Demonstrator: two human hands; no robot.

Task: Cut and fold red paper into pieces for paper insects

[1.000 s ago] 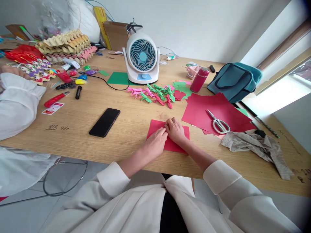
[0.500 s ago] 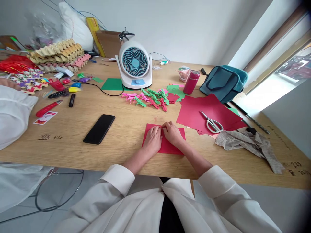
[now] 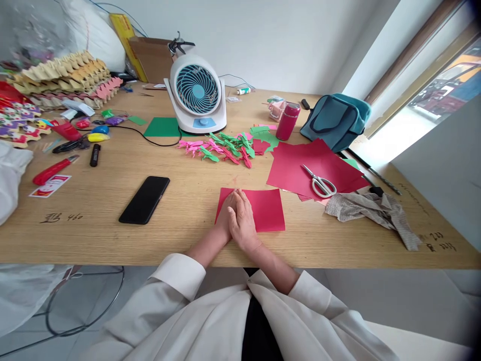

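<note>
We press left hand and right hand flat, side by side, on the red paper sheet; uneven pressure could skew it on the bench.

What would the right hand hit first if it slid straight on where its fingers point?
Past the red sheet and bare table, likely the pink and green paper pieces; depth is unclear.

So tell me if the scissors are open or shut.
Shut: the scissors lie on the red sheets with both blades closed together into one point.
</note>
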